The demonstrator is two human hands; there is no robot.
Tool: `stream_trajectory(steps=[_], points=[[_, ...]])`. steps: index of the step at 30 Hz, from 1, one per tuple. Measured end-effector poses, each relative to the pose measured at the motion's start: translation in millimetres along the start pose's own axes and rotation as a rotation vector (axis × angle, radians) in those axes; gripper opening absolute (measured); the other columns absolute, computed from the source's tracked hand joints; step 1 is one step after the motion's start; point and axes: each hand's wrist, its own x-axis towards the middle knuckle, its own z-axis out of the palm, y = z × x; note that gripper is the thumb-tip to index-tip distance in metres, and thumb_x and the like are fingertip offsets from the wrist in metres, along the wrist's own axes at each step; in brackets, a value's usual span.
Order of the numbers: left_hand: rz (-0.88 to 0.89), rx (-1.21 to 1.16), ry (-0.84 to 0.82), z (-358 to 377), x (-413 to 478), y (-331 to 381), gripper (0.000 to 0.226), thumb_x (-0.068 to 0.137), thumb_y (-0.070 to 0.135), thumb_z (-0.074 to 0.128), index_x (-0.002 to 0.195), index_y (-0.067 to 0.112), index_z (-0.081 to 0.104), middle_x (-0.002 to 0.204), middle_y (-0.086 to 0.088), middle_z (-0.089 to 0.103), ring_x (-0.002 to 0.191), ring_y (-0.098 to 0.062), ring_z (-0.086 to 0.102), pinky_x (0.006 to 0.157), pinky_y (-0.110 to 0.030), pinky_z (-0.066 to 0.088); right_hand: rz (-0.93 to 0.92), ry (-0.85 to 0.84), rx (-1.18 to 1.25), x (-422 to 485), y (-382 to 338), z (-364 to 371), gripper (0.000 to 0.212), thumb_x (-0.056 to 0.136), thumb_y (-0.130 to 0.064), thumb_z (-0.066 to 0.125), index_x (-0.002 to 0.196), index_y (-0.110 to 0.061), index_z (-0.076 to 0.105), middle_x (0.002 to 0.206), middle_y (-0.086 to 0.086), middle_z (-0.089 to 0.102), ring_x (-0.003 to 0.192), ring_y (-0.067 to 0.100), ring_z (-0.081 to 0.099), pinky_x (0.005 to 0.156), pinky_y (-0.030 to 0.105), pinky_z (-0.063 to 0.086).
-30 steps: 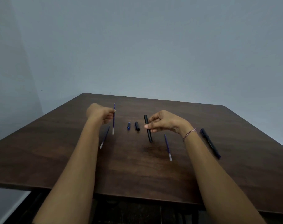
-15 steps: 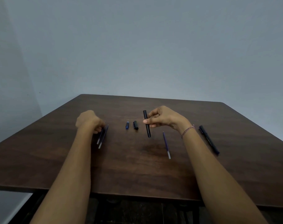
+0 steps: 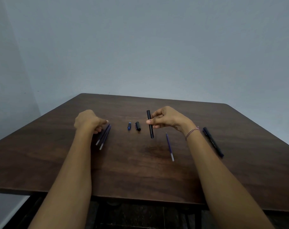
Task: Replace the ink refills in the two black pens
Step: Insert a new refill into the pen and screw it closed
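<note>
I count three loose purple refills, two black pen bodies and two small end pieces on the dark wooden counter (image 3: 140, 176). Two refills (image 3: 103, 137) lie side by side left of centre, touching or nearly so, right under my left hand (image 3: 89, 121), whose fingers are curled loosely over their upper ends; I cannot tell whether it grips either one. The third refill (image 3: 169, 147) lies alone lower right of centre, below my right hand (image 3: 167, 119). That hand pinches an empty black barrel (image 3: 150, 123) near its top, holding it almost upright above the counter. Between the hands sit a blue piece (image 3: 129, 126) and a black cap (image 3: 138, 126), just beside each other. The whole second pen (image 3: 213, 142) lies at right, beyond my braceleted wrist (image 3: 192, 133)
</note>
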Motion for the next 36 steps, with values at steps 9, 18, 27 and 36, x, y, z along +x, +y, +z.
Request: stream_trajectory(steps=[9,18,27,36], points=[[0.435,-0.08,0.071,3,-21,48,0.02,0.077,0.025,0.075,0.089,0.009,0.072,0.076,-0.002,0.071,0.073,-0.011,0.068,0.077,-0.029,0.055,-0.197,0.53,0.035,7,8,-8,0.033,0.073,-0.011,0.081,0.1,-0.002,0.064,0.07,0.002,0.068,0.057,0.002,0.066,0.056,0.011,0.053],[0.723,-0.056,-0.096,76,-45,102,0.03,0.077,0.013,0.075,0.105,0.008,0.07,0.101,-0.006,0.072,0.092,-0.011,0.066,0.08,-0.014,0.044,-0.244,0.634,0.061,9,9,-13,0.03,0.075,-0.01,0.079,0.099,0.001,0.065,0.082,0.016,0.071,0.055,0.005,0.065,0.055,0.011,0.052],[0.657,-0.196,-0.143,94,-37,91,0.019,0.071,0.017,0.08,0.087,0.011,0.074,0.079,-0.004,0.074,0.058,0.008,0.058,0.053,-0.007,0.046,-0.218,0.555,-0.057,12,10,-3,0.031,0.075,-0.012,0.08,0.101,-0.001,0.066,0.069,0.002,0.067,0.052,-0.002,0.062,0.054,0.009,0.051],[0.61,-0.253,-0.044,96,-33,86,0.031,0.067,0.015,0.083,0.093,0.007,0.07,0.079,-0.002,0.071,0.064,0.0,0.059,0.062,-0.013,0.048,0.041,0.465,-0.277,0,10,-27,0.047,0.082,-0.047,0.065,0.086,-0.001,0.073,0.068,0.009,0.072,0.06,0.015,0.069,0.07,0.026,0.059]])
